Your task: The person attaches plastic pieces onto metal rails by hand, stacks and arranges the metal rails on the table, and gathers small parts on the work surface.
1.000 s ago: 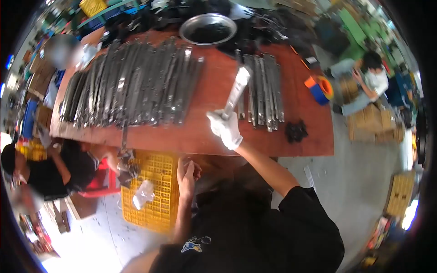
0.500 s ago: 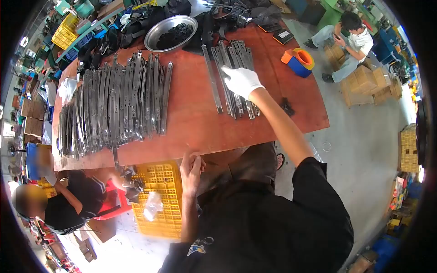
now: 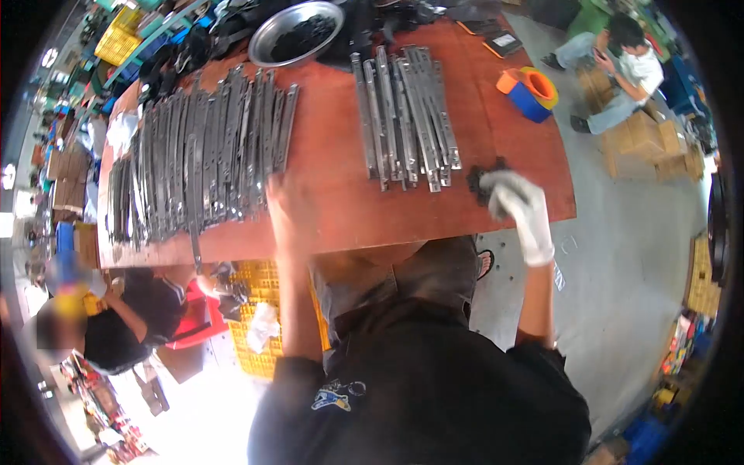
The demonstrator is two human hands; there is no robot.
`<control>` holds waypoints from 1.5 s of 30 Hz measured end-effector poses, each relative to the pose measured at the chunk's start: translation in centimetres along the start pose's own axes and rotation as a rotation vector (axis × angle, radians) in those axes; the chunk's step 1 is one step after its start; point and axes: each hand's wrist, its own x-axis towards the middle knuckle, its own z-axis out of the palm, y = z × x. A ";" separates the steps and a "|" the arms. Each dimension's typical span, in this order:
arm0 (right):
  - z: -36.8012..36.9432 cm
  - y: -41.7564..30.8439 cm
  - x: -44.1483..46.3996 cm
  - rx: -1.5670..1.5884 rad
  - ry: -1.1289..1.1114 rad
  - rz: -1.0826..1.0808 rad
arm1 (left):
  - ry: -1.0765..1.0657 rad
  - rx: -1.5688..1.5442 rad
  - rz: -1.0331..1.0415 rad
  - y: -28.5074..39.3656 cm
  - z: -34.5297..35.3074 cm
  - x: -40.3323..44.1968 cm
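Observation:
My right hand, in a white glove, is at a small pile of black parts near the table's right front edge. Its fingers look curved and apart from the thumb, though slightly blurred; I see nothing held. My bare left hand is smeared by motion above the front of the table, close to the right end of a wide row of dark metal strips. Whether it holds anything is unclear. A smaller group of metal strips lies between the hands, farther back on the table.
On the reddish table stand a metal bowl of black parts and orange and blue tape rolls. A yellow crate is below the front edge. One person sits at left, another at right beside cardboard boxes.
My right hand has left the smaller group of strips and moved right and nearer, to the black parts. My left hand has risen from below the table edge towards the wide row.

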 end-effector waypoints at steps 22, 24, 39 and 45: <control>34.3 0.5 19.0 -0.004 -0.080 0.246 | -0.225 -0.574 -0.043 3.2 0.8 -15.1; 32.6 0.9 19.1 -0.007 0.013 0.197 | -0.207 -0.642 0.212 7.2 3.9 -12.9; 21.1 -5.7 1.3 0.966 -0.642 0.241 | -0.152 -0.346 0.441 17.7 16.9 -4.0; 14.0 -7.4 0.0 0.912 -0.722 0.025 | -0.213 -0.583 0.351 17.7 16.8 -3.6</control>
